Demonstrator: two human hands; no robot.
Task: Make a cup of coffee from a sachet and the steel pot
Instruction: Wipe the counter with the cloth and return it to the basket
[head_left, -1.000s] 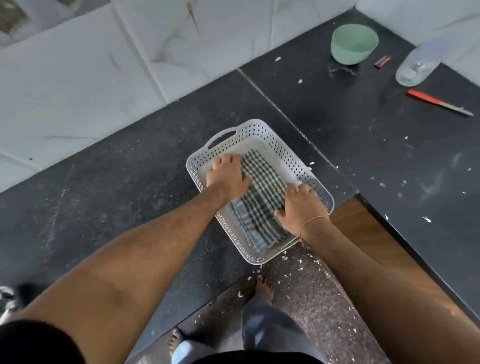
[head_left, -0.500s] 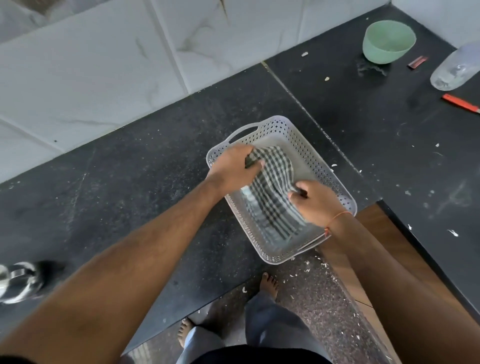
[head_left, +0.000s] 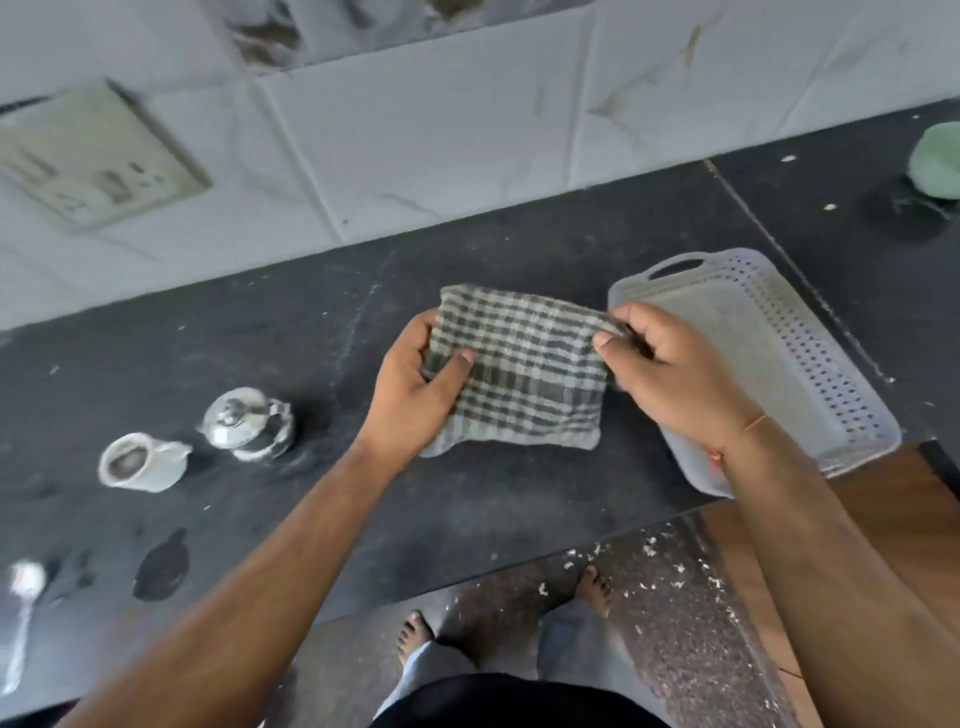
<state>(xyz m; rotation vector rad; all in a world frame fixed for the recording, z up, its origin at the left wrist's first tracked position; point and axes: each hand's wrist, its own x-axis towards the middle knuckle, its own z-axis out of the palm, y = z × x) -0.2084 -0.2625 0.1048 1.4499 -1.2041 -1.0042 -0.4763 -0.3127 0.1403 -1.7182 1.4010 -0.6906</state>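
Above speckled counter (head_left: 467, 519) — left hand (head_left: 410, 395), right hand (head_left: 670, 374) grip folded checked cloth (head_left: 524, 374).

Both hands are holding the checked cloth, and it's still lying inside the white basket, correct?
Not quite. In the head view both the left hand and right hand do hold the checked cloth, but it is out of the white basket, held over the counter to the basket's left.

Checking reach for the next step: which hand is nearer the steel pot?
Left. The left hand grips the cloth just right of the pot; the right hand is farther right.
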